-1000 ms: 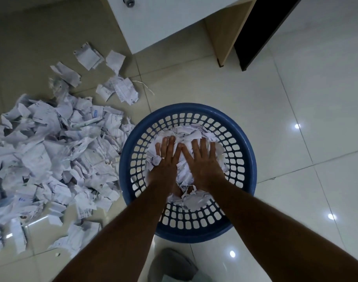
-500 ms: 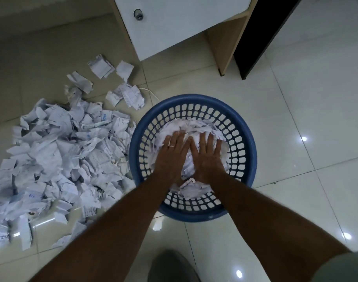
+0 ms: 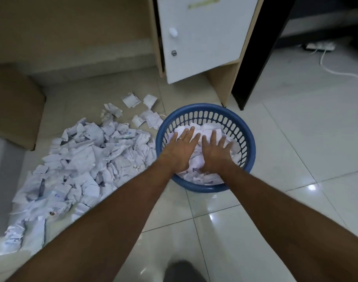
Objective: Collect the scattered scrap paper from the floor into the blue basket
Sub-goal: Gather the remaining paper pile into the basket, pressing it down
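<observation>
Blue slotted basket (image 3: pixel 243 127); white scrap paper (image 3: pixel 82 159); white cabinet door (image 3: pixel 204 37)

Both forearms bare, no sleeves in view. Left hand (image 3: pixel 181 151): thin metallic ring (image 3: pixel 180 138) on one finger. Right hand (image 3: pixel 215 152): unadorned.

Blue basket (image 3: pixel 243 127) upright, holding crumpled paper (image 3: pixel 200 176); scrap heap (image 3: pixel 78 163) beside.

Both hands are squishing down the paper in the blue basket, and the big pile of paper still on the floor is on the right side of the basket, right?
Not quite. The head view shows the big pile of paper lying left of the blue basket, not right. The rest holds: the left hand and right hand both press flat on the paper in the basket.
</observation>
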Motion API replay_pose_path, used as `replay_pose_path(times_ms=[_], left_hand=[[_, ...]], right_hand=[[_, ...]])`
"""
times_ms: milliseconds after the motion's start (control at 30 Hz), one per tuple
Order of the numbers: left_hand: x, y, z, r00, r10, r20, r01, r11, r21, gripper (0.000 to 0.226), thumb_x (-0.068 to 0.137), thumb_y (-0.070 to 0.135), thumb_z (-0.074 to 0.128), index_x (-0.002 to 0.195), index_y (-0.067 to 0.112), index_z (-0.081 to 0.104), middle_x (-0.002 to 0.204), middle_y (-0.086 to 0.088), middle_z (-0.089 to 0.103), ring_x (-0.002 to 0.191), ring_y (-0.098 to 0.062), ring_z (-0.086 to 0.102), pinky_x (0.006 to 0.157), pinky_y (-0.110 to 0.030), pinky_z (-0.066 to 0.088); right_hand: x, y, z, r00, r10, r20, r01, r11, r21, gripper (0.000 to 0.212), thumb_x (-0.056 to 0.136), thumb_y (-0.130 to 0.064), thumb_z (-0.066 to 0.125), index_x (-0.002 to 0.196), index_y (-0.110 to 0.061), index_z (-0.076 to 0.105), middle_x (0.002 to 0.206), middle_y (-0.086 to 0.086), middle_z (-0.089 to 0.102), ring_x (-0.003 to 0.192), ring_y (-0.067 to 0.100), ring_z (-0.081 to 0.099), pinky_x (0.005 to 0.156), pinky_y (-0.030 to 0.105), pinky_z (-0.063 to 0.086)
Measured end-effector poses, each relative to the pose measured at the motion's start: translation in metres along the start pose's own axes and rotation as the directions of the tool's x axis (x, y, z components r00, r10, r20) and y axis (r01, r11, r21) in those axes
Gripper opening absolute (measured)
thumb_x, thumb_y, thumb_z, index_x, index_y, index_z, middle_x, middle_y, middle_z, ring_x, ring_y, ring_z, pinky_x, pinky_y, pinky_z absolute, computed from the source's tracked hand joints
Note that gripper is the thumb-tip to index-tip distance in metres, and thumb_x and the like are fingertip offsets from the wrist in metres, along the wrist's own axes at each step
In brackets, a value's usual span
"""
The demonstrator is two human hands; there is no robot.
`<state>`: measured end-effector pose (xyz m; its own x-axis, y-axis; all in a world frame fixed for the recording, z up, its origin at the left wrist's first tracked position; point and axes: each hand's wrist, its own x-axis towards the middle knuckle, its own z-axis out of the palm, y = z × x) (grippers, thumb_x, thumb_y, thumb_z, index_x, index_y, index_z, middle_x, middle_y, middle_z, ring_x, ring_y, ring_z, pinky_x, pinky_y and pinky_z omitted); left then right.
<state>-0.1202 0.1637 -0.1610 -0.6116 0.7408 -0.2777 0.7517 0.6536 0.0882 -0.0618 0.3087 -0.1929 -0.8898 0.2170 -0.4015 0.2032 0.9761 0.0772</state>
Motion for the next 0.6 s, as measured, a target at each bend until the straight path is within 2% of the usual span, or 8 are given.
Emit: replay_pose_path(times_ms=[133, 200, 267, 333, 467, 600], left_hand=[[-0.053, -0.009, -0.015, 0.993, -0.053, -0.105, 0.047, 0.997, -0.063, 0.091, 0.095, 0.018, 0.06, 0.161, 0.014, -0.002, 0.168, -0.01, -0.008, 0.155, -0.028, -0.003, 0.125, -0.044, 0.001], [-0.084, -0.016, -0.021, 0.983, -0.086, -0.165, 0.075, 0.995, -0.067, 0.087, 0.096, 0.019, 0.056, 0.161, 0.014, -0.001, 0.169, -0.01, -0.008, 0.156, -0.027, -0.003, 0.126, -0.044, 0.003], [-0.117, -0.026, -0.022, 0.973, -0.113, -0.202, 0.099, 0.992, -0.077, 0.084, 0.097, 0.025, 0.055, 0.161, 0.015, 0.001, 0.169, -0.01, -0.007, 0.156, -0.028, -0.003, 0.126, -0.045, 0.003], [-0.148, -0.039, -0.019, 0.958, -0.142, -0.248, 0.136, 0.99, -0.041, 0.084, 0.098, 0.033, 0.055, 0.161, 0.016, 0.002, 0.169, -0.011, -0.005, 0.155, -0.032, -0.003, 0.125, -0.048, 0.003], [-0.209, -0.078, 0.005, 0.938, -0.229, -0.259, 0.235, 0.972, -0.006, 0.089, 0.099, 0.045, 0.053, 0.161, 0.015, -0.003, 0.168, -0.013, -0.01, 0.154, -0.038, -0.007, 0.123, -0.051, 0.0], [-0.252, -0.131, 0.039, 0.932, -0.271, -0.242, 0.263, 0.963, -0.065, 0.093, 0.096, 0.048, 0.055, 0.161, 0.016, -0.003, 0.168, -0.012, -0.013, 0.154, -0.038, -0.007, 0.124, -0.055, 0.003]], right_hand=[[-0.037, -0.022, -0.027, 0.999, 0.006, -0.054, -0.001, 0.996, 0.09, 0.103, 0.089, -0.045, 0.067, 0.158, -0.017, -0.005, 0.163, 0.019, -0.015, 0.146, 0.055, -0.004, 0.112, 0.073, 0.01], [-0.057, -0.04, -0.033, 0.984, -0.021, -0.175, 0.043, 0.991, 0.123, 0.088, 0.092, -0.037, 0.061, 0.158, -0.017, 0.005, 0.165, 0.016, -0.004, 0.148, 0.049, 0.003, 0.116, 0.068, 0.012], [-0.074, -0.064, -0.037, 0.944, -0.073, -0.321, 0.121, 0.984, 0.132, 0.075, 0.094, -0.035, 0.056, 0.156, -0.017, 0.017, 0.165, 0.014, 0.009, 0.149, 0.042, 0.012, 0.118, 0.061, 0.014], [-0.089, -0.091, -0.039, 0.907, -0.117, -0.406, 0.19, 0.971, 0.144, 0.07, 0.095, -0.035, 0.055, 0.154, -0.016, 0.023, 0.163, 0.014, 0.018, 0.149, 0.038, 0.016, 0.12, 0.056, 0.015], [-0.11, -0.152, -0.034, 0.869, -0.176, -0.462, 0.269, 0.952, 0.144, 0.068, 0.096, -0.037, 0.051, 0.154, -0.017, 0.024, 0.163, 0.012, 0.021, 0.149, 0.035, 0.019, 0.122, 0.051, 0.015], [-0.118, -0.202, -0.018, 0.879, -0.225, -0.421, 0.296, 0.949, 0.111, 0.068, 0.097, -0.042, 0.05, 0.155, -0.018, 0.023, 0.163, 0.012, 0.02, 0.149, 0.035, 0.019, 0.122, 0.05, 0.017]])
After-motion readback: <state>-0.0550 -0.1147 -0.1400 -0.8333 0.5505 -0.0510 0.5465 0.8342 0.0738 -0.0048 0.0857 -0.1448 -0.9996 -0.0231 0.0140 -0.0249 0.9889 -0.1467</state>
